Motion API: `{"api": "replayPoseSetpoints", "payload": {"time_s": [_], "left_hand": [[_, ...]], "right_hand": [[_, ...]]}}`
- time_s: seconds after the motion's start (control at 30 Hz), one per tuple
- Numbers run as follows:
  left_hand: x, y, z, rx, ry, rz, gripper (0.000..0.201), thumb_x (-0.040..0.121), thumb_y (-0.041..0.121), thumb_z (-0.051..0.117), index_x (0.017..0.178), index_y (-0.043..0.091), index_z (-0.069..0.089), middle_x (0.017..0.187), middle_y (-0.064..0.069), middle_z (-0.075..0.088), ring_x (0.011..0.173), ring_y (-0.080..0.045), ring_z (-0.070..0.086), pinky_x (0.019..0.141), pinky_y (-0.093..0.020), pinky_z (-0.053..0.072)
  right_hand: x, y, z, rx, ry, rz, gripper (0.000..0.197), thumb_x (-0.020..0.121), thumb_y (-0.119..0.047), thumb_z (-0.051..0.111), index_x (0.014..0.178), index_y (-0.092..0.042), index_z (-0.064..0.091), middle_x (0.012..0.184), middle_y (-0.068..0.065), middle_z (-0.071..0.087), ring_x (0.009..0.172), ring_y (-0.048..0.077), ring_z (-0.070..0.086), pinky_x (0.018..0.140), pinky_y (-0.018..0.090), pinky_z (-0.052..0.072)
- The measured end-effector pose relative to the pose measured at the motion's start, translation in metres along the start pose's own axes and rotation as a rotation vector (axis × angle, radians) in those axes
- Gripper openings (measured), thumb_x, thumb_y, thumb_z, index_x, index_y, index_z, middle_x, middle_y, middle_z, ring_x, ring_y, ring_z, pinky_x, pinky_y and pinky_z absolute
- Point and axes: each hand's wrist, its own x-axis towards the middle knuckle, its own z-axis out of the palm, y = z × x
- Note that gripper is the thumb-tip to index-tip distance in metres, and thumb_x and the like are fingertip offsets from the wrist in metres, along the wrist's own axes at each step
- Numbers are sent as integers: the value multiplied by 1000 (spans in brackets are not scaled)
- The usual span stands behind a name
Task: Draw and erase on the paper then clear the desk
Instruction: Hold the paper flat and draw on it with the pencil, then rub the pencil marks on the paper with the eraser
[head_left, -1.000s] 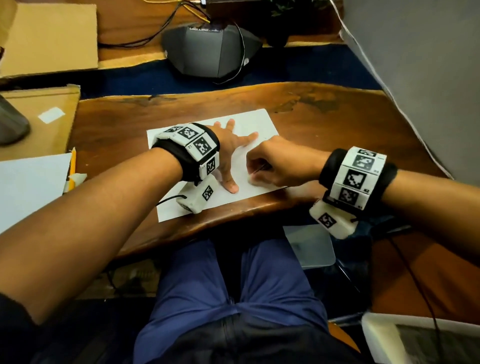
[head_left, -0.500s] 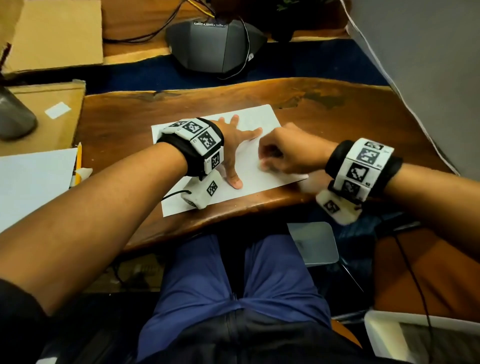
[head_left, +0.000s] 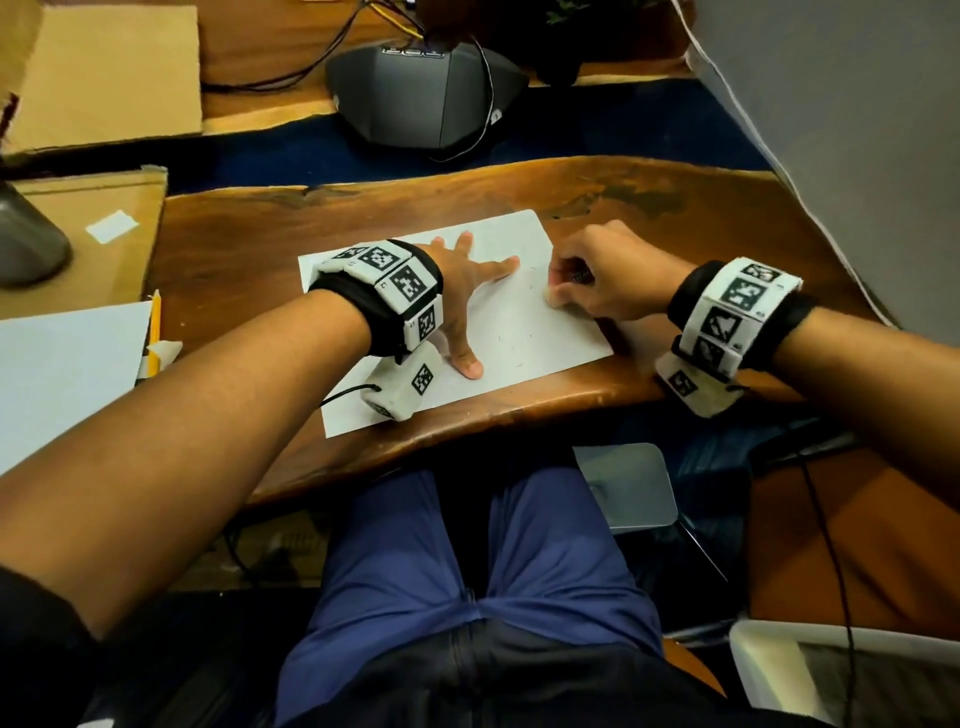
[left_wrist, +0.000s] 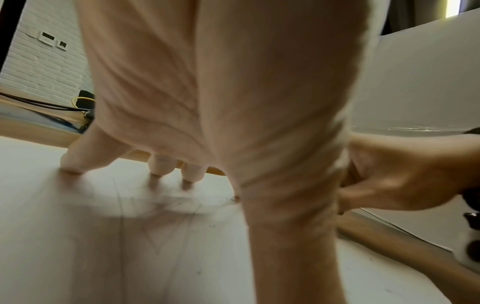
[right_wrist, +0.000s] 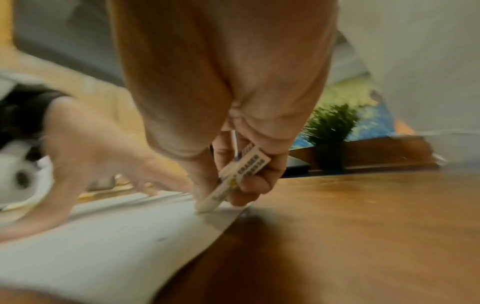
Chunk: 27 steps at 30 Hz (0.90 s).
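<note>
The paper (head_left: 498, 332) lies at the near edge of the wooden desk (head_left: 675, 218). The left hand (head_left: 462, 291) presses it, fingers spread. The right hand (head_left: 608, 280) pinches a white eraser (right_wrist: 233, 181) against its right edge; the eraser's label is blurred. Faint pencil marks are hard to read.

White paper (head_left: 519, 332) lies flat on the desk (head_left: 675, 218) — faint marks; sleeved eraser (right_wrist: 233, 181) tip on it.

Live-edge wooden desk (head_left: 649, 208), white brick wall (left_wrist: 44, 67), grey partition (head_left: 857, 130), dim warm light
</note>
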Motion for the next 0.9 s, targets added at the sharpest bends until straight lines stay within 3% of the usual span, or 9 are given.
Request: {"api": "replayPoseSetpoints", "payload": {"time_s": [0.1,0.13,0.23,0.37,0.5,0.6,0.67,0.77,0.9], "left_hand": [[2,-2,1,-6,-1,2,146,46,55,91,146,55,-16,160,-3,-27,149,-35,-17,115,-67,9],[3,-3,0,-5,-2,7,147,46,55,91,146,55,-16,160,-3,-27,149,-35,-17,115,-67,10],[5,-1,1,9,1,11,148,43,57,90,146,56,-16,161,-3,-27,149,-35,-15,115,-67,11],[6,-4,3,0,-8,18,150,38,59,88,146,56,-16,160,-2,-27,148,-35,-17,115,-67,10],[6,-17,3,-42,32,74,143,48,54,90,148,54,-12,161,2,-26,148,-30,-19,117,-63,8],[0,-34,2,-44,65,99,134,59,52,87,154,42,-7,163,4,-17,151,-23,-11,120,-52,6],[-7,-44,5,-53,134,83,121,71,51,81,157,32,-3,165,2,-10,152,-22,-3,122,-47,6],[-28,-44,19,-73,252,-31,100,89,53,62,158,17,-1,165,-7,-4,152,-26,2,122,-47,8],[-50,-16,52,-170,161,-140,104,89,74,37,156,8,-7,163,-17,-12,150,-36,-6,120,-50,6]], "right_hand": [[-8,-14,10,-39,-125,-169,12,90,-28,70,95,-17,69,86,-5,66,78,12,61,67,24,50],[-7,-12,8,-39,-127,-160,12,90,-28,70,95,-18,69,87,-6,66,79,11,61,67,22,48],[4,7,-3,8,-9,4,16,90,-29,71,99,-16,71,93,-2,68,87,17,65,75,31,56],[7,4,-1,-45,-67,-54,15,90,-29,71,97,-16,69,91,-2,69,84,15,64,75,34,57],[24,9,-15,-20,81,-33,13,92,-26,68,99,-16,68,99,0,66,91,18,62,81,35,55],[42,8,-17,-74,-4,-67,9,93,-28,66,100,-23,63,113,1,65,99,20,61,88,40,55],[53,8,-15,-139,-71,-70,9,94,-28,65,100,-26,60,121,3,65,104,24,61,91,44,54],[65,2,-14,-181,-80,-60,10,96,-29,62,104,-23,59,123,5,65,106,26,62,91,47,54],[70,0,-13,-219,-68,-86,7,97,-28,60,101,-23,57,120,4,66,103,26,62,89,46,54]]}}
